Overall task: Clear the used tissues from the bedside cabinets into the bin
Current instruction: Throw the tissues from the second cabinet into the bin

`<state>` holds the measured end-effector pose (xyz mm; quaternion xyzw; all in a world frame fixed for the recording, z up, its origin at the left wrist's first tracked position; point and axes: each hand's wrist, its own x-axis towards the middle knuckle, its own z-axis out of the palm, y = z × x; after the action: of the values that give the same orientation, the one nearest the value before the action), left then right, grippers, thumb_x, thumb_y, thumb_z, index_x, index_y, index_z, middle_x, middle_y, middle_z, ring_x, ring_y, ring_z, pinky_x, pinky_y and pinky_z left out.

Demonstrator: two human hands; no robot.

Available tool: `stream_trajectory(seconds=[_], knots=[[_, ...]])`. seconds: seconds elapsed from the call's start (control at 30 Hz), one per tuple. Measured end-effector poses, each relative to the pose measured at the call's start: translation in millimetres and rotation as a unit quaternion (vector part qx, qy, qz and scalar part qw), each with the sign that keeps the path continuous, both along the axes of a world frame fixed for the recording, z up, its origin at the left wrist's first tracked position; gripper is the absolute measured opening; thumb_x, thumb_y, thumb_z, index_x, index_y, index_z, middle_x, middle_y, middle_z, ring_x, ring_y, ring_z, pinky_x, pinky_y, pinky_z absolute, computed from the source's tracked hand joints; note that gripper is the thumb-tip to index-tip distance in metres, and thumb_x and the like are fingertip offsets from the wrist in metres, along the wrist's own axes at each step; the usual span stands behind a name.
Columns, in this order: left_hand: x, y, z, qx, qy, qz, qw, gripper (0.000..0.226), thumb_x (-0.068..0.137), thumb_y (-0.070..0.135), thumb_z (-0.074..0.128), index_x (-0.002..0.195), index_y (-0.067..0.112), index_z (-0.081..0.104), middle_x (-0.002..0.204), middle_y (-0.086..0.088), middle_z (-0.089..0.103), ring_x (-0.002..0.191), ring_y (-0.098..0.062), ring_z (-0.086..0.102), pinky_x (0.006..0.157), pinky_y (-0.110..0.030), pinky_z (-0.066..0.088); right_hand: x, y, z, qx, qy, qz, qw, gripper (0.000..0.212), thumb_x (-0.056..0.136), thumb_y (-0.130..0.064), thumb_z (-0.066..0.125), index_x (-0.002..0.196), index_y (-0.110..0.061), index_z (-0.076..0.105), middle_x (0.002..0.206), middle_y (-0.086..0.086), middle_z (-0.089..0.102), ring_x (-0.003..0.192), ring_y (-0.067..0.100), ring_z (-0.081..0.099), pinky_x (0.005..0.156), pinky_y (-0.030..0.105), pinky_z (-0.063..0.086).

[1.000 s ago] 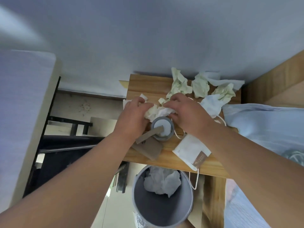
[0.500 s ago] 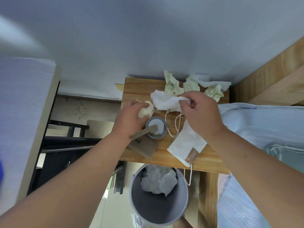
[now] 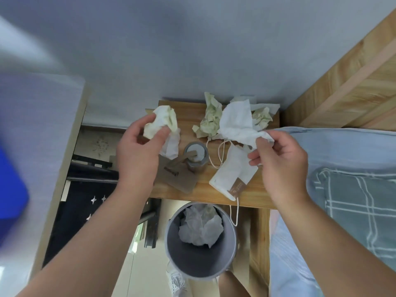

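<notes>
My left hand (image 3: 137,151) holds a crumpled pale green-white tissue (image 3: 162,121) above the left edge of the wooden bedside cabinet (image 3: 184,112). A white tissue (image 3: 235,123) is pinched in my right hand (image 3: 280,161) and lifted over the cabinet's right half. Further crumpled tissues lie at the back of the cabinet: a greenish one (image 3: 211,118) and another (image 3: 262,117) near the wall. Below the cabinet's front edge stands the grey bin (image 3: 201,260) with white tissues inside it.
A small grey cup (image 3: 196,155), a brown card tag (image 3: 177,174) and a white drawstring pouch (image 3: 233,176) lie on the cabinet. The bed with blue bedding (image 3: 342,168) is to the right, its wooden headboard (image 3: 342,82) behind. A dark rack (image 3: 85,189) stands left.
Both hands have lifted off the cabinet and drawn apart, each carrying a tissue; the left moved left, the right moved right and toward me.
</notes>
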<state>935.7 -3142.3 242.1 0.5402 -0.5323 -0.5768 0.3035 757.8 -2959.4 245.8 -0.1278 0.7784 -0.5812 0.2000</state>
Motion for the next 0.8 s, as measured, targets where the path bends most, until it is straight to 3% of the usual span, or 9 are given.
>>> stream_trajectory(seconds=[0.13, 0.23, 0.33, 0.4, 0.5, 0.67, 0.8], knots=[[40, 37, 8, 0.086, 0.093, 0.051, 0.991, 0.033, 0.091, 0.021, 0.084, 0.119, 0.038, 0.079, 0.118, 0.015, 0.079, 0.109, -0.008, 0.077, 0.09, -0.025, 0.063, 38, 39, 9, -0.001, 0.022, 0.014, 1.0, 0.021, 0.096, -0.019, 0.066, 0.094, -0.039, 0.072, 0.073, 0.0, 0.075, 0.06, 0.007, 0.071, 0.059, 0.015, 0.055], [73, 75, -4, 0.103, 0.08, 0.052, 0.99, 0.036, 0.084, 0.029, 0.085, 0.118, 0.037, 0.079, 0.118, 0.011, 0.08, 0.109, -0.011, 0.078, 0.088, -0.024, 0.063, 72, 69, 3, 0.015, 0.014, 0.007, 1.0, 0.021, 0.091, -0.032, 0.065, 0.09, -0.052, 0.071, 0.072, -0.004, 0.076, 0.061, 0.01, 0.073, 0.061, 0.018, 0.057], [105, 114, -35, 0.148, 0.04, 0.043, 0.987, 0.034, 0.082, 0.033, 0.086, 0.115, 0.041, 0.079, 0.111, 0.012, 0.082, 0.103, -0.01, 0.079, 0.088, -0.028, 0.063, 109, 99, -18, 0.046, 0.007, 0.008, 0.999, 0.017, 0.089, -0.039, 0.063, 0.089, -0.054, 0.069, 0.071, -0.004, 0.074, 0.063, 0.013, 0.072, 0.063, 0.026, 0.059], [123, 135, -63, 0.195, 0.008, 0.041, 0.98, 0.03, 0.085, 0.032, 0.087, 0.111, 0.046, 0.079, 0.105, 0.011, 0.083, 0.096, -0.011, 0.081, 0.081, -0.026, 0.061, 132, 116, -40, 0.071, 0.001, 0.007, 0.997, 0.017, 0.089, -0.039, 0.062, 0.089, -0.055, 0.068, 0.07, -0.007, 0.074, 0.064, 0.012, 0.072, 0.062, 0.023, 0.058], [141, 160, -109, 0.254, -0.044, 0.018, 0.966, 0.028, 0.085, 0.029, 0.089, 0.101, 0.049, 0.079, 0.111, 0.002, 0.077, 0.089, -0.013, 0.081, 0.064, -0.015, 0.059, 162, 133, -84, 0.119, -0.026, 0.005, 0.993, 0.011, 0.089, -0.04, 0.06, 0.09, -0.047, 0.068, 0.071, -0.009, 0.074, 0.067, 0.011, 0.072, 0.061, 0.02, 0.056], [157, 181, -178, 0.294, -0.086, -0.019, 0.952, 0.032, 0.084, 0.024, 0.09, 0.112, 0.034, 0.078, 0.122, -0.001, 0.071, 0.093, -0.015, 0.079, 0.07, -0.021, 0.062, 186, 152, -170, 0.225, -0.081, 0.06, 0.969, 0.012, 0.097, -0.025, 0.06, 0.101, -0.028, 0.071, 0.076, -0.007, 0.07, 0.075, 0.018, 0.069, 0.064, 0.029, 0.051], [163, 183, -219, 0.31, -0.117, -0.035, 0.943, 0.041, 0.083, 0.023, 0.091, 0.121, 0.026, 0.076, 0.123, -0.001, 0.069, 0.099, -0.018, 0.077, 0.068, -0.021, 0.063, 189, 157, -222, 0.314, -0.083, 0.098, 0.941, 0.013, 0.098, -0.027, 0.055, 0.09, -0.028, 0.065, 0.078, -0.005, 0.07, 0.078, 0.02, 0.067, 0.06, 0.025, 0.044]])
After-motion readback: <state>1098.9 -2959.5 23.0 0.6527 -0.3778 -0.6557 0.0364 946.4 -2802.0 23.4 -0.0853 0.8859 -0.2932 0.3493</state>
